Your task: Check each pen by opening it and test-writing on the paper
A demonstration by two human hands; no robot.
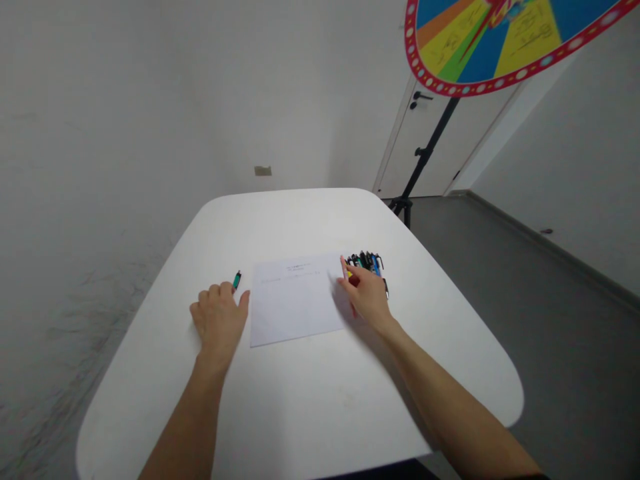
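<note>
My right hand (369, 293) is closed in a pinch at the right edge of a white sheet of paper (297, 307). Between its fingers is a slim pink-red pen (344, 267), its far end pointing up and its lower end showing below the hand. The sheet carries a few lines of handwriting near its top. To the left of the paper, my left hand (219, 315) rests palm down on the table, thumb spread from the fingers. A green and black pen (237, 279) lies just beyond its fingers; whether they touch is hard to tell.
Several pens (367, 260) lie bunched beyond my right hand, partly hidden by it. All this is on a white table (300, 400) with rounded corners. A colourful prize wheel (480, 50) on a black stand (425, 157) rises behind at right, before a door (450, 147).
</note>
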